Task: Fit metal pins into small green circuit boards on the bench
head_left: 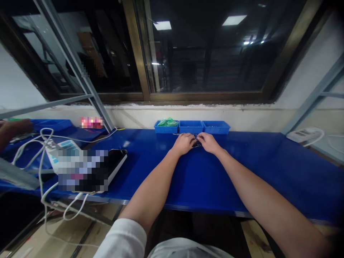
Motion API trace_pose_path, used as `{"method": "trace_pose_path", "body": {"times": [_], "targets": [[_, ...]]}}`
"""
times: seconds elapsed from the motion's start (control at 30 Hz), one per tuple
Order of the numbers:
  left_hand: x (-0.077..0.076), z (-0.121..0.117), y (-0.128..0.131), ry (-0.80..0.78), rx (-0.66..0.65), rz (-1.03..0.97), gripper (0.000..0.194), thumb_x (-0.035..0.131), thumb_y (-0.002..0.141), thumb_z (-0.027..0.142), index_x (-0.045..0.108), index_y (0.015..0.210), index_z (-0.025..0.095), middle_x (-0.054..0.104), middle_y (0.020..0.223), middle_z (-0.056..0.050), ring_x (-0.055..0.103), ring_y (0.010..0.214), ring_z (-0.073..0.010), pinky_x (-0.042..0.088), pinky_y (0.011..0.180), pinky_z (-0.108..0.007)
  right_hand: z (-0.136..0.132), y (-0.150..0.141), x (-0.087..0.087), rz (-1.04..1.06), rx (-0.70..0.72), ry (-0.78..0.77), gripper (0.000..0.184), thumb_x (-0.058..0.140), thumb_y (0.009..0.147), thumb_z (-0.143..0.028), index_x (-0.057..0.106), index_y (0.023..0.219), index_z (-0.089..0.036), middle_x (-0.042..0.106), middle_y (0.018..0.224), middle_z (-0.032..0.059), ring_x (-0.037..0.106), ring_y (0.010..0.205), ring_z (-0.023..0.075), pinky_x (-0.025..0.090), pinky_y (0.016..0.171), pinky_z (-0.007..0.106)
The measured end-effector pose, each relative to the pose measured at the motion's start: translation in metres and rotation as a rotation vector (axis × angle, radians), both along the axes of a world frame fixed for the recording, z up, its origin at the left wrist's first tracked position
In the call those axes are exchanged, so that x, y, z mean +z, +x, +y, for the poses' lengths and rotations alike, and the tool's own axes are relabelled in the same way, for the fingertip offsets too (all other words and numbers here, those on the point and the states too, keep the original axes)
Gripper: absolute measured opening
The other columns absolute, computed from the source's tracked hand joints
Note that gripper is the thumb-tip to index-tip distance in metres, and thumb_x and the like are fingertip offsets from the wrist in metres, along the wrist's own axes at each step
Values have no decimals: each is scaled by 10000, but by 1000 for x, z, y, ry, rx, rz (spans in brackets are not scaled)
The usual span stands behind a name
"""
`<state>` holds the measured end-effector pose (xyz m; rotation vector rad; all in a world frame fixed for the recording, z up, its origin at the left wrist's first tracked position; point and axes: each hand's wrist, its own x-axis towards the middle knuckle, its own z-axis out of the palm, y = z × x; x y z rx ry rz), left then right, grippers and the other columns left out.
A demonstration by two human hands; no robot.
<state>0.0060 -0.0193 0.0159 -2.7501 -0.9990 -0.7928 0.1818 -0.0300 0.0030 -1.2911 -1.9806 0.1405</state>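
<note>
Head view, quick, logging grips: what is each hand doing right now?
Left hand: closed on a small wire piece.
Right hand: closed, apparently on the same piece.

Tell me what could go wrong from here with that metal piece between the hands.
The thin metal piece is small and held at the fingertips of the left hand and right hand, so it might slip and fall onto the blue workbench. Both hands are also working right in front of the middle blue bin, which could get bumped if a hand moves forward suddenly.
</note>
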Motion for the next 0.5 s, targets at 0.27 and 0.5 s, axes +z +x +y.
{"method": "trace_pose_path", "body": {"times": [0.27,0.5], "targets": [[0,2,3,-9,106,-51,163,455,883,223,603,891,155,627,909,-70,577,887,-189,415,828,-317,2,-1,-2,436,129,-130,164,607,696,-305,600,783,-167,627,704,23,557,656,145,434,644,282],[3,-1,2,-23,106,-87,221,432,899,302,609,923,172,643,926,-56,586,899,-181,421,842,-308,0,6,1,734,183,-276,249,635,644,-396,659,695,-154,653,642,39,515,533,123,355,478,242]]}}
